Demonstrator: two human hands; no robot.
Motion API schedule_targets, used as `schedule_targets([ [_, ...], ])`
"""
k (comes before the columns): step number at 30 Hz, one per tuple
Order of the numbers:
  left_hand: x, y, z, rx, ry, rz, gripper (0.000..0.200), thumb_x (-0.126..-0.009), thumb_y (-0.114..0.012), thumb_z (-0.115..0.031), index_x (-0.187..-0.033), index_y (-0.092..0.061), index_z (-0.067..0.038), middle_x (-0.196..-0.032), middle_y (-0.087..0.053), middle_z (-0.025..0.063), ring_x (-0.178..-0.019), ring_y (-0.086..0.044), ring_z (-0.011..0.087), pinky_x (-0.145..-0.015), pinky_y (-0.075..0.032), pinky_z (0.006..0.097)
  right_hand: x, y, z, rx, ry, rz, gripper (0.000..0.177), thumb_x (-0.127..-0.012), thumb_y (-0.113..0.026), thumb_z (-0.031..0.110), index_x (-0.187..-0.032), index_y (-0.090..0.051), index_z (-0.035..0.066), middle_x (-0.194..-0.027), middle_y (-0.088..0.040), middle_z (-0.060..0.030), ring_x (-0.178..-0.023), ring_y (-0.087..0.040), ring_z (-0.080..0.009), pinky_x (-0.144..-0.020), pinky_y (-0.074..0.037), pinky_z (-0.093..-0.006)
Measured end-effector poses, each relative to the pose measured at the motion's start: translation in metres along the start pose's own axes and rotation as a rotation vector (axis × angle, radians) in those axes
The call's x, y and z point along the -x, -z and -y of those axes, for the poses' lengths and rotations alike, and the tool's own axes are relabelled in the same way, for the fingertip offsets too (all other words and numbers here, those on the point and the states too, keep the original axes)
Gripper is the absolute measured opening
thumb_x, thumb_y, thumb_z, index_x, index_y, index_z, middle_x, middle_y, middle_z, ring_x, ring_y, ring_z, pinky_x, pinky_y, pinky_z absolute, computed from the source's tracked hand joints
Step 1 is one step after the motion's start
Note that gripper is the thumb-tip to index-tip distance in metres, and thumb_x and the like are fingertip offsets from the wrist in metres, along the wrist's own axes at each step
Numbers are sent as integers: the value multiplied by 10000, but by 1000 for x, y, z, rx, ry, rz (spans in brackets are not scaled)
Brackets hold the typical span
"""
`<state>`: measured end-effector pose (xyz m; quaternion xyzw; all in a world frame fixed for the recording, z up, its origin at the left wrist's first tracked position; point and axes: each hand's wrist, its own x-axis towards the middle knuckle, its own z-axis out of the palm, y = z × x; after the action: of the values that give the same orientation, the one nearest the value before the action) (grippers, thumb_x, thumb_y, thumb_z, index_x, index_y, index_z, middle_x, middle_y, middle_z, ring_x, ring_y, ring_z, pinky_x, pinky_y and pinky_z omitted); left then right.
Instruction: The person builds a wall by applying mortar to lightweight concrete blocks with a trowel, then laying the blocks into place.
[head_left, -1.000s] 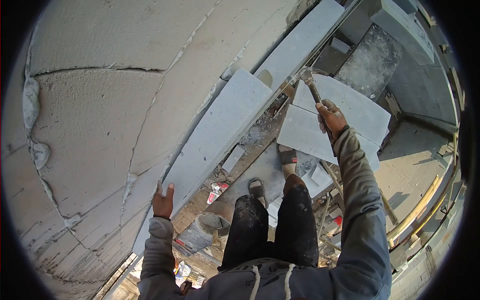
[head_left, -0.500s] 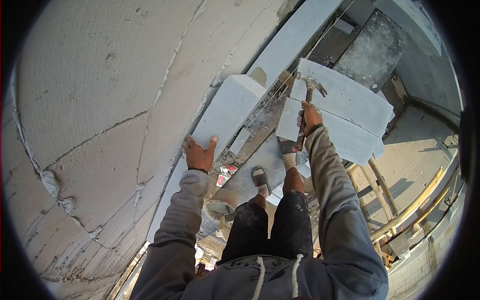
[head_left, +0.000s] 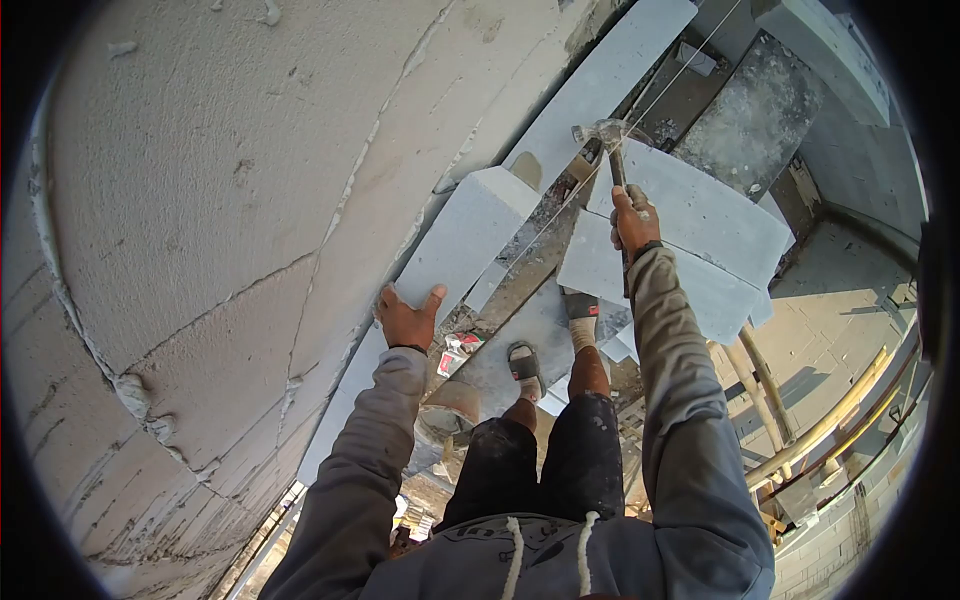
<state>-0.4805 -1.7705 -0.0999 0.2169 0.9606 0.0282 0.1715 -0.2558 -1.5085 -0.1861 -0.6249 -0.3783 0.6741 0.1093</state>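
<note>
My right hand is wrapped round the handle of a claw hammer. The hammer's head is held above the gap beside the wall, up and right of a pale grey block. My left hand rests on the near end of that block, thumb apart from the fingers; some fingertips are hidden on the wall side. The block lies along the foot of the wall, on a course of similar blocks. A damp grey patch of mortar shows beyond the block's far end.
A rough plastered wall fills the left. A taut string runs alongside the course. Stacked pale blocks stand at right. Below are a bucket, a red-and-white packet and my sandalled feet. Bamboo poles lie at lower right.
My right hand has carried the hammer farther away and slightly left, its head now nearer the string. My left hand stays on the block. The whole view has shifted a little.
</note>
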Motion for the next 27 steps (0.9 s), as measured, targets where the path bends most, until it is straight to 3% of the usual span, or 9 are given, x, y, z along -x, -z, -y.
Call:
schedule_targets([
  [4, 4, 3, -6, 23, 40, -1, 902, -618, -738, -471, -1177, -368, 133, -1147, -440, 312, -1086, -432, 412, -927, -359, 429, 4, -1, 1, 414, 0, 409, 354, -841, -487, 328, -1040, -493, 36, -547, -469, -53, -394, -487, -148, -359, -396, -281],
  [9, 3, 0, -2, 15, 28, -31, 889, -614, -739, -474, -1180, -377, 107, -1134, -454, 298, -1093, -422, 405, -922, -358, 431, 2, 14, 14, 181, -13, 286, 302, -854, -483, 329, -953, -496, 44, -530, -427, -19, -368, -434, -120, -337, -355, -272],
  [11, 5, 1, -6, 9, 41, -34, 882, -614, -740, -468, -1178, -378, 106, -1137, -451, 297, -1096, -419, 404, -919, -360, 434, -3, 17, 25, -9, 18, 41, 282, -863, -478, 326, -923, -487, 50, -531, -414, -6, -360, -411, -109, -327, -333, -264],
  [15, 3, -4, 2, 18, 0, -41, 869, -617, -742, -453, -1185, -378, 94, -1155, -434, 298, -1099, -417, 403, -922, -360, 435, -6, 1, 17, 54, 60, -98, 300, -866, -472, 330, -934, -483, 39, -543, -438, -38, -384, -457, -129, -344, -369, -274],
  [17, 0, 0, -2, 51, 38, 3, 866, -617, -743, -449, -1188, -377, 90, -1160, -431, 299, -1101, -416, 403, -925, -360, 433, 0, 3, 0, 372, 57, 229, 302, -855, -488, 329, -930, -484, 37, -568, -485, -76, -417, -506, -147, -370, -407, -303],
  [20, 5, -3, -1, 54, 74, 6, 870, -613, -744, -451, -1193, -375, 83, -1162, -429, 299, -1101, -415, 407, -927, -359, 438, 9, 8, -12, 534, 333, 258, 304, -854, -492, 336, -929, -485, 42, -568, -478, -71, -407, -493, -143, -365, -399, -303],
  [22, 0, -1, 1, 36, 40, -50, 876, -609, -745, -456, -1195, -373, 79, -1160, -432, 299, -1099, -415, 411, -927, -357, 445, 31, 18, -5, 116, -1, 101, 277, -864, -478, 329, -914, -483, 57, -561, -460, -61, -386, -468, -143, -348, -377, -297],
  [24, 1, -2, 0, -9, 56, -18, 915, -596, -746, -479, -1203, -357, 85, -1161, -429, 303, -1101, -409, 424, -931, -350, 460, 50, 40, -15, -94, -104, -28, 242, -875, -460, 313, -883, -470, 71, -548, -435, -41, -365, -438, -138, -328, -343, -292],
  [27, 0, 6, -8, 7, 126, 63, 982, -587, -736, -516, -1234, -320, 95, -1201, -400, 309, -1124, -385, 439, -956, -324, 467, 89, 94, -52, -124, -273, -219, 229, -877, -453, 306, -850, -456, 78, -536, -422, -31, -350, -422, -146, -312, -321, -302],
])
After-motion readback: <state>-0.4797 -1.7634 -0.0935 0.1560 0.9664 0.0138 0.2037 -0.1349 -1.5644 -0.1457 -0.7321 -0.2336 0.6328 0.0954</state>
